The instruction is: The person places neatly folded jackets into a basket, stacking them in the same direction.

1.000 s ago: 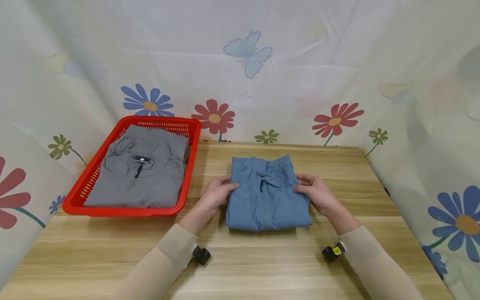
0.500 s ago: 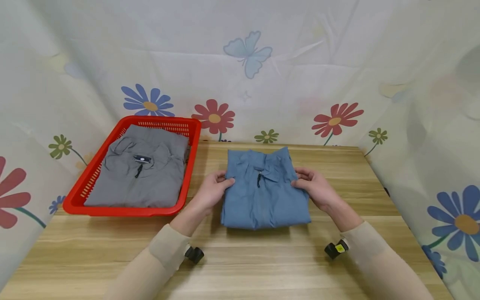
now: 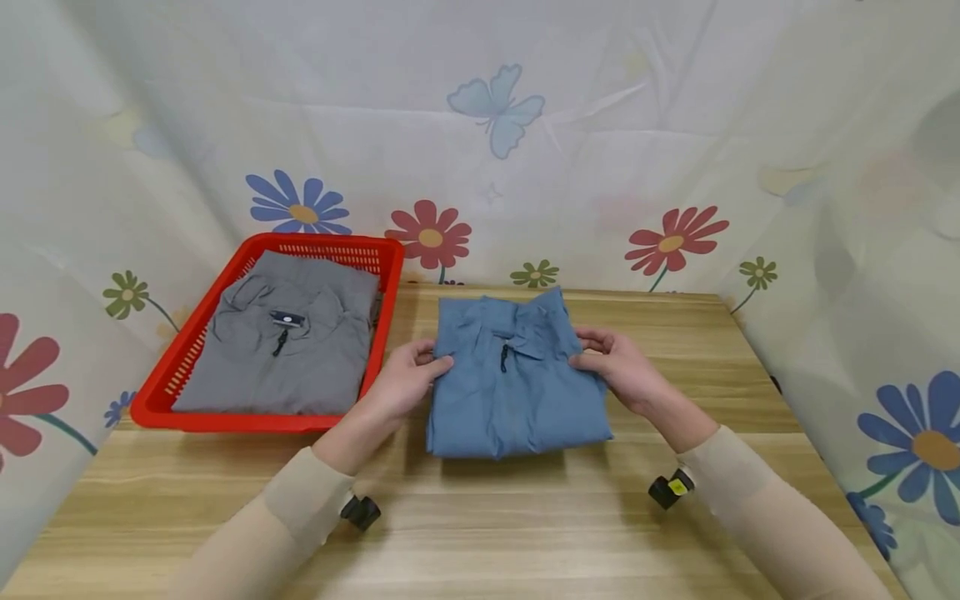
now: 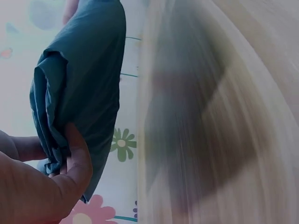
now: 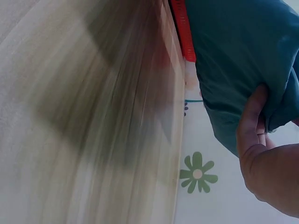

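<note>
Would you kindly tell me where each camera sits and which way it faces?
Head: looks forward and down at the table, both hands, sleeves, blue shirt, red basket.
Left wrist: looks along the table; left hand grips the blue shirt.
Right wrist: likewise; right hand grips it, basket edge visible.
All three show the blue shirt.

Beige sleeves [image 3: 300, 508] — black wrist cameras [image 3: 362, 512].

In both wrist views the worktop [image 4: 219, 116] is smeared by motion blur, its grain unreadable. The left hand [image 4: 37, 186] is cut off by the picture's lower left corner, its fingers hidden behind the folded blue shirt [image 4: 79, 88]. The right hand [image 5: 268, 158] runs off the right edge, fingers tucked behind the cloth.
</note>
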`<state>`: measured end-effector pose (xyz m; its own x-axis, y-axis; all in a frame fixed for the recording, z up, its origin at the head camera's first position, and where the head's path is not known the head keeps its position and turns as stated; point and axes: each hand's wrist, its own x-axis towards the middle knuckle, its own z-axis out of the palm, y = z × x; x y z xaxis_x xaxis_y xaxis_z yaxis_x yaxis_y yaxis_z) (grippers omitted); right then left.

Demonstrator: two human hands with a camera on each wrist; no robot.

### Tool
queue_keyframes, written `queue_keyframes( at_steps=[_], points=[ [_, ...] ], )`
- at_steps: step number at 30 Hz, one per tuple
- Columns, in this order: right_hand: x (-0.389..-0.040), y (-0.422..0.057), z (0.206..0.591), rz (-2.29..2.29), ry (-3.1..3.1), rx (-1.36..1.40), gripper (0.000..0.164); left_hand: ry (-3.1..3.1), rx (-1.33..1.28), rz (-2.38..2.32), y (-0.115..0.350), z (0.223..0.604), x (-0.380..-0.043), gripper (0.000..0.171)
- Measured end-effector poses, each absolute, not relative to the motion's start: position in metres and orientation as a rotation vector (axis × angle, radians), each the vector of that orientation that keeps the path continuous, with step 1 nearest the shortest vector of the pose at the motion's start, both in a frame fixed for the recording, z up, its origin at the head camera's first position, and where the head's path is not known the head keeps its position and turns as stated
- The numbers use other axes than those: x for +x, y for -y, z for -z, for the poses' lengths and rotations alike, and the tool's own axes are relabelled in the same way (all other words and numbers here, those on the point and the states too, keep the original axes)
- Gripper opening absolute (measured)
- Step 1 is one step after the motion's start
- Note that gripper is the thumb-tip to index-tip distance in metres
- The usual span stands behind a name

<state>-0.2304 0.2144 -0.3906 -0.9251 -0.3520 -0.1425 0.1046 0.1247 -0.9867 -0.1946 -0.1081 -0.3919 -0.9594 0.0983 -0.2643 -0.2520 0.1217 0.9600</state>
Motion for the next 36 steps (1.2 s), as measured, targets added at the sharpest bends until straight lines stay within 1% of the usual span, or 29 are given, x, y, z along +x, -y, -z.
queue_keyframes(
  at_steps=[7,13,22,31,36],
  points=[
    [-0.231,-0.208,0.383,1.830,-2.081,-0.269,0.058,-2.128,-0.126,-1.906,0.116,0.386,-0.190,0.065],
    [-0.229,-0.202,0.375,1.826,-2.095,-0.290,0.056,-2.071,-0.058,-1.975,0.122,0.377,-0.187,0.067],
    [-0.226,-0.187,0.363,1.828,-2.118,-0.287,0.055,-2.122,0.000,-1.945,0.146,0.358,-0.189,0.068],
    [-0.231,-0.161,0.346,1.845,-2.103,-0.303,0.054,-2.100,-0.006,-1.926,0.172,0.343,-0.196,0.069],
    [-0.236,-0.145,0.340,1.841,-2.099,-0.323,0.055,-2.097,-0.006,-1.914,0.189,0.338,-0.198,0.074]
  ],
)
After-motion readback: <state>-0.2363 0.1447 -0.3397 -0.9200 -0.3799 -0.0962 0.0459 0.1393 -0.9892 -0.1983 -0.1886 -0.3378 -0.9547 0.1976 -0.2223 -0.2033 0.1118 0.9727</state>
